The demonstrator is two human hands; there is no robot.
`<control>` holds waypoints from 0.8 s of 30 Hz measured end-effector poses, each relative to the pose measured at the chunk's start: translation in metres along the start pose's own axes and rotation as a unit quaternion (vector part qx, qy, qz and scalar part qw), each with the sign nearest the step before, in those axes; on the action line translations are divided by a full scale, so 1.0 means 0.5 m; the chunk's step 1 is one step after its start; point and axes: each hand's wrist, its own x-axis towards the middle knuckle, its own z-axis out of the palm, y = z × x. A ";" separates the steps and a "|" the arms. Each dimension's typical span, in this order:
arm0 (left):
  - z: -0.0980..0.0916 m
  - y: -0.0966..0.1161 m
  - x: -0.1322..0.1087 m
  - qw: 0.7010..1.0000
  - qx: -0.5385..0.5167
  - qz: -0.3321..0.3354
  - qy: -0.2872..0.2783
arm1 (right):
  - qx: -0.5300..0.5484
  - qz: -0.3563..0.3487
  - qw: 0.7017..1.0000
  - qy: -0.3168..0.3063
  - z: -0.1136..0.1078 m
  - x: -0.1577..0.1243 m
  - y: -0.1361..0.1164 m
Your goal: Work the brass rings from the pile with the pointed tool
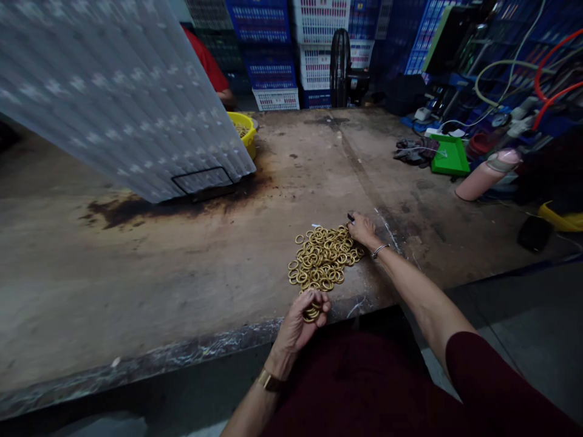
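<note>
A loose heap of brass-coloured rings (324,255) lies near the front edge of the wooden table (218,255). In front of the heap, my left hand (295,328) is curled around several brass rings (312,313), cupped at the table's edge. My right hand (363,230) rests at the far right side of the heap, its fingers closed on a small black object (350,217) whose kind I cannot make out. Part of that object is hidden by the fingers.
A tall translucent ribbed stack (150,103) leans in a black wire stand (203,177). Behind it are a yellow basin (246,135) and a person in a red sleeve (207,60). Gloves (412,152), a green tray (449,155) and a pink cylinder (485,176) stand right.
</note>
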 end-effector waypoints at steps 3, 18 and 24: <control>-0.002 -0.005 0.004 1.000 0.016 0.010 0.009 | -0.003 -0.008 1.000 0.003 -0.007 -0.010 0.004; -0.005 -0.019 0.030 0.963 0.230 0.112 0.081 | 0.274 -0.279 0.918 -0.067 0.037 -0.306 -0.052; 0.000 -0.017 0.017 0.942 0.279 0.130 0.133 | 0.350 -0.184 0.914 -0.087 0.044 -0.316 -0.068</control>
